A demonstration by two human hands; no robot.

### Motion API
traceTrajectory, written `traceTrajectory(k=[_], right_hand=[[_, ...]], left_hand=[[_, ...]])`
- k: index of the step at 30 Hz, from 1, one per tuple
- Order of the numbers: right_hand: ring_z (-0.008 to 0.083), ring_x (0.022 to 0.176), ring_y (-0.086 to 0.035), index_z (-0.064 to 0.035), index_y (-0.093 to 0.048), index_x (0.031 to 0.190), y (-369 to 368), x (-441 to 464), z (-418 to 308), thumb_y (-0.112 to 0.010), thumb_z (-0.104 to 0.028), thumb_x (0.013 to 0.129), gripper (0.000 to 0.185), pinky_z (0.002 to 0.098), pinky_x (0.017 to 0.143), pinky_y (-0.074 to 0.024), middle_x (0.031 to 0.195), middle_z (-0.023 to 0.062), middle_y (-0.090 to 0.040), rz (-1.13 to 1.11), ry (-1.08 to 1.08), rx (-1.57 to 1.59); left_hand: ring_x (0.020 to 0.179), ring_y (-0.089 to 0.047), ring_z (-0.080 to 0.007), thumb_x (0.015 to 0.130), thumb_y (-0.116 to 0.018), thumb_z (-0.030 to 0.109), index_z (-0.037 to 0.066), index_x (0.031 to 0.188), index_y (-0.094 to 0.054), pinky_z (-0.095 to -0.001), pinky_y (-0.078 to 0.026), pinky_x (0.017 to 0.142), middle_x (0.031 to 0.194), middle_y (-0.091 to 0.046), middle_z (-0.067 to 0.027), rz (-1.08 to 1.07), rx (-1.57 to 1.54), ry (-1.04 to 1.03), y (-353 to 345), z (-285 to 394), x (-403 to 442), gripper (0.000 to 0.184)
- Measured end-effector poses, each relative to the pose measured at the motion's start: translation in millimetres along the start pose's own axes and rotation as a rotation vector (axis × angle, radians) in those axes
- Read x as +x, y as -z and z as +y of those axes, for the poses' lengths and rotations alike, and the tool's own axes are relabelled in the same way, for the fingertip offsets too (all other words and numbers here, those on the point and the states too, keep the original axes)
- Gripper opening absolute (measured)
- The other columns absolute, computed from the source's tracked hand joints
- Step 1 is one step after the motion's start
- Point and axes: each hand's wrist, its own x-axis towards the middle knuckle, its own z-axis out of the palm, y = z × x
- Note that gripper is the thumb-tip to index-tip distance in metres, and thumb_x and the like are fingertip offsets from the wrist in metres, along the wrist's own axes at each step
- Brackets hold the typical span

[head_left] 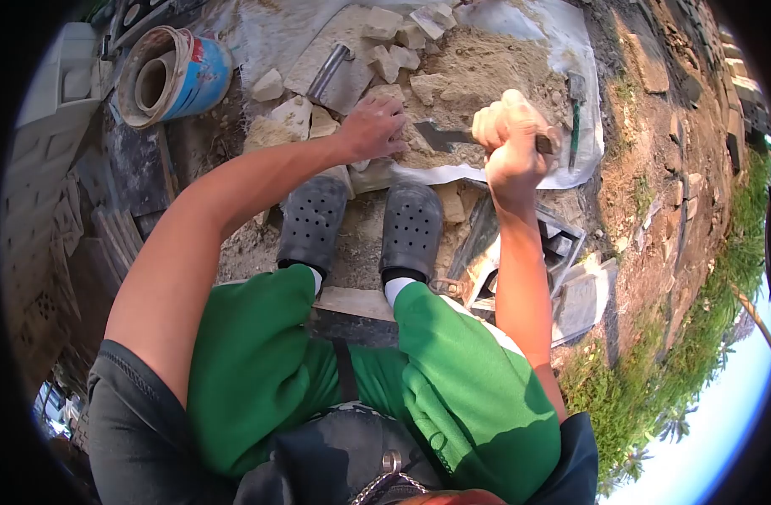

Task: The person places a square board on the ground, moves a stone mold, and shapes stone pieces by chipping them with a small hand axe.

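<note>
My right hand [511,139] is closed in a fist round the wooden handle of a trowel [440,136]. The trowel's dark flat metal blade points left over pale sandy material. My left hand [373,128] lies left of the blade, with its fingers bent over a pale stone [409,156] at the near edge of the white sheet [465,173]. Its fingertips are partly hidden against the stone. Left of that hand, a metal tube [329,72] lies on a flat grey plate among broken stones [294,115]. Beyond the blade spreads a heap of sand [486,71].
A blue bucket [202,80] with a pale cylinder inside stands at upper left. A green-handled hammer [575,122] lies on the sheet's right side. My grey clogs [412,227] are just below the sheet. A dark frame [562,244] and flat slabs [585,299] lie right of them.
</note>
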Motion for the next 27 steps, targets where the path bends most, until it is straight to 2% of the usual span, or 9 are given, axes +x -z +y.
traceTrajectory(k=[1, 2, 7, 9, 11, 17, 21, 22, 27], right_hand=[[0.0088, 0.046, -0.031, -0.0026, -0.038, 0.059, 9, -3, 41, -0.045, -0.016, 0.096, 0.04, 0.0292, 0.045, -0.0259, 0.052, -0.0003, -0.036, -0.124, 0.048, -0.128], [0.009, 0.048, -0.032, -0.0026, -0.038, 0.06, 7, -4, 40, -0.046, -0.016, 0.095, 0.039, 0.0292, 0.046, -0.0271, 0.052, 0.0009, -0.036, -0.135, 0.031, -0.276], [0.008, 0.051, -0.033, -0.0019, -0.04, 0.063, 2, 6, -3, -0.045, -0.015, 0.097, 0.036, 0.0274, 0.048, -0.026, 0.055, -0.0012, -0.037, -0.145, -0.031, -0.132], [0.0065, 0.052, -0.031, -0.0021, -0.039, 0.062, -2, 5, -31, -0.047, -0.014, 0.097, 0.038, 0.026, 0.048, -0.0223, 0.056, -0.0024, -0.034, -0.091, 0.007, 0.074], [0.0058, 0.052, -0.03, -0.0024, -0.038, 0.062, 4, 1, -42, -0.047, -0.014, 0.097, 0.038, 0.0259, 0.047, -0.0208, 0.057, -0.0028, -0.033, -0.125, 0.041, 0.111], [0.0071, 0.05, -0.032, -0.0019, -0.037, 0.061, 12, -9, 35, -0.046, -0.017, 0.097, 0.04, 0.0275, 0.046, -0.0234, 0.053, -0.0003, -0.034, -0.092, 0.032, -0.129], [0.0074, 0.05, -0.033, -0.0019, -0.038, 0.06, 13, 4, 8, -0.046, -0.017, 0.097, 0.041, 0.0278, 0.046, -0.0241, 0.052, -0.0007, -0.034, -0.054, 0.027, -0.161], [0.0073, 0.049, -0.031, -0.0023, -0.038, 0.06, 12, 4, -5, -0.047, -0.016, 0.097, 0.04, 0.0272, 0.046, -0.0228, 0.053, -0.0018, -0.033, -0.029, 0.025, -0.023], [0.0069, 0.049, -0.03, -0.0022, -0.039, 0.061, 12, 1, -38, -0.049, -0.015, 0.096, 0.039, 0.0263, 0.046, -0.021, 0.054, -0.0027, -0.032, -0.108, 0.118, 0.006]], left_hand=[[0.099, -0.054, -0.0265, 0.07, -0.076, 0.035, 0.01, 0.07, -0.054, -0.0398, -0.041, 0.085, 0.097, -0.056, -0.0068, -0.001, 0.0, -0.006, 1, 0, 0, 0.033], [0.099, -0.054, -0.0264, 0.069, -0.077, 0.035, 0.01, 0.07, -0.054, -0.0394, -0.041, 0.085, 0.098, -0.056, -0.0068, -0.003, 0.003, -0.012, 2, 0, -1, 0.033], [0.1, -0.054, -0.0262, 0.067, -0.079, 0.033, 0.01, 0.068, -0.053, -0.0386, -0.041, 0.086, 0.099, -0.056, -0.0064, 0.063, -0.015, -0.057, 0, -3, -4, 0.035], [0.101, -0.054, -0.0258, 0.066, -0.08, 0.031, 0.01, 0.066, -0.052, -0.0386, -0.041, 0.086, 0.101, -0.057, -0.006, 0.028, -0.041, -0.042, 1, -3, -4, 0.035], [0.101, -0.054, -0.0255, 0.066, -0.08, 0.031, 0.01, 0.066, -0.051, -0.0385, -0.041, 0.086, 0.101, -0.057, -0.0058, 0.024, -0.049, -0.052, 1, -4, -5, 0.036], [0.101, -0.054, -0.0248, 0.066, -0.08, 0.03, 0.009, 0.065, -0.051, -0.0385, -0.042, 0.086, 0.101, -0.057, -0.0053, -0.013, -0.02, -0.049, 4, -3, -2, 0.036], [0.102, -0.054, -0.0252, 0.067, -0.08, 0.03, 0.009, 0.065, -0.051, -0.0387, -0.042, 0.087, 0.103, -0.057, -0.0057, 0.001, -0.036, -0.053, 2, -4, -5, 0.036], [0.102, -0.054, -0.0252, 0.067, -0.08, 0.03, 0.009, 0.065, -0.051, -0.0387, -0.042, 0.087, 0.103, -0.057, -0.0057, 0.0, -0.037, -0.05, 3, -4, -5, 0.036], [0.103, -0.053, -0.0252, 0.068, -0.079, 0.03, 0.009, 0.065, -0.051, -0.0389, -0.041, 0.088, 0.103, -0.057, -0.0063, -0.014, -0.05, -0.063, 3, -5, -4, 0.035]])
